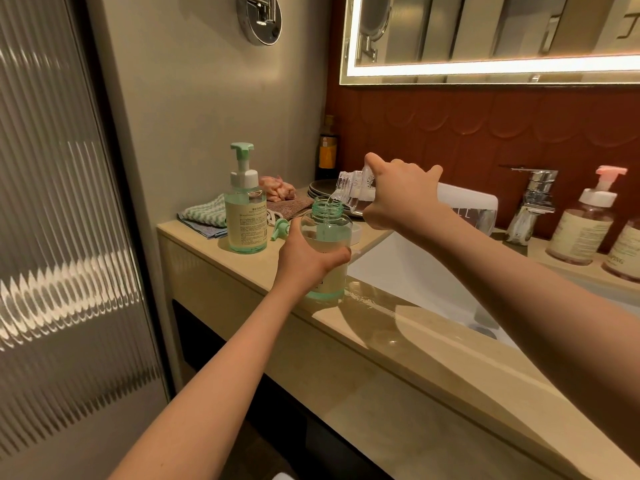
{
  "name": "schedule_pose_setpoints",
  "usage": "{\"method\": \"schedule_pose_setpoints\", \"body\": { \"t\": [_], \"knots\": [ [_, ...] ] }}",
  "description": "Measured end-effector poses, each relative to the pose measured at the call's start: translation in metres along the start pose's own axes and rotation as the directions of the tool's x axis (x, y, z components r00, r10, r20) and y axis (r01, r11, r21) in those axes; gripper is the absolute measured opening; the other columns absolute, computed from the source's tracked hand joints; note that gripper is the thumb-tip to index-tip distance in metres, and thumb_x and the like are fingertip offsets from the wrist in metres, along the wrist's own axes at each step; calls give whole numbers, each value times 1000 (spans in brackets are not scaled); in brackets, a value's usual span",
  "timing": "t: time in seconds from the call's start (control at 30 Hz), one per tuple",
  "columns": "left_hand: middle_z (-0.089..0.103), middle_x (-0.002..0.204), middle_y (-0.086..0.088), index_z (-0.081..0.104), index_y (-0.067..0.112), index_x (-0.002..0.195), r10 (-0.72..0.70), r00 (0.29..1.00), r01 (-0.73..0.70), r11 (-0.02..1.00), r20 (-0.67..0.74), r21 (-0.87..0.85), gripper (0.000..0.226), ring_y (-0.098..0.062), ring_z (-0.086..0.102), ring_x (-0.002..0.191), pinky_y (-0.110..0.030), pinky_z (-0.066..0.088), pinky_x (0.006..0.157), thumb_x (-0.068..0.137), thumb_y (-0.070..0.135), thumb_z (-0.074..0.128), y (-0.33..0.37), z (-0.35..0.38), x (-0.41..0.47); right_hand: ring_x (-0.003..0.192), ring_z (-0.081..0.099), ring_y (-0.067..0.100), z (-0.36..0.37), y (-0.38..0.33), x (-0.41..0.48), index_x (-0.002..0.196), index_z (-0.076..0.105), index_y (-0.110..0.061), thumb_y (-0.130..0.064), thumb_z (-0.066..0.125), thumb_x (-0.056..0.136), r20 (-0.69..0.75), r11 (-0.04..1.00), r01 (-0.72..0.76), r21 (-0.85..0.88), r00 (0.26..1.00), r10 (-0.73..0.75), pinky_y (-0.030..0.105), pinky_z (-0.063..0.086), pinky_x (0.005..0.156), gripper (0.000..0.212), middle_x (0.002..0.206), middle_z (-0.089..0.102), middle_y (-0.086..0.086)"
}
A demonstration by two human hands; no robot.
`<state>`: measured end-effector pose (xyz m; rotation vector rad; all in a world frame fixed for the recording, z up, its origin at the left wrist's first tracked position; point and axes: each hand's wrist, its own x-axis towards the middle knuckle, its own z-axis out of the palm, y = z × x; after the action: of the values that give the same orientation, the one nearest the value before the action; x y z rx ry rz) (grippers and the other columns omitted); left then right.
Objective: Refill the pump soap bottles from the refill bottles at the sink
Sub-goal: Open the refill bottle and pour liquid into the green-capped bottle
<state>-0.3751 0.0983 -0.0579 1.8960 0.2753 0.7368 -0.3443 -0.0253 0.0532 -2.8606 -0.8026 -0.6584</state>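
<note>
Left hand (pixel 308 263) is gripping the uncapped green soap bottle (pixel 327 237), which is standing at the counter (pixel 433 344) edge beside the sink (pixel 415 271). Right hand (pixel 403 197) is gripping the tilted clear refill bottle (pixel 349 188) and pouring into its neck. Level is looking high, not yet topped. Pump head (pixel 280 227) is lying alongside, unfitted. Capped green pump bottle (pixel 245 216) looks done; pink pump bottles (pixel 581 226) probably pending.
</note>
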Motion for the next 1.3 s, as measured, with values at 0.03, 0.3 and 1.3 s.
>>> {"method": "schedule_pose_setpoints", "body": {
  "t": [0.03,0.3,1.3],
  "knots": [
    [52,128,-7,31,13,138,0,1000,0,1000,1,1,87,-23,50,114,-27,44,82,67,27,80,0,0,0,113,50,30,0,0,0,138,31,-22,-26,65,82,1,1000,0,2,1000,0,56,24,105,66,116,55,10],
    [53,124,-6,32,14,136,16,1000,-16,1000,4,4,83,-14,47,101,-25,41,79,69,26,80,1,0,-1,111,51,30,0,-1,1,134,33,-22,-27,65,82,-2,1000,-4,8,1000,4,55,25,104,62,113,56,9],
    [48,108,3,34,15,134,14,1000,-14,1000,-2,-19,79,-14,48,98,-25,40,78,69,23,79,2,1,-1,109,51,31,0,0,1,133,35,-21,-28,64,83,-15,1000,5,11,1000,-5,51,28,101,58,111,56,9]
  ]
}}
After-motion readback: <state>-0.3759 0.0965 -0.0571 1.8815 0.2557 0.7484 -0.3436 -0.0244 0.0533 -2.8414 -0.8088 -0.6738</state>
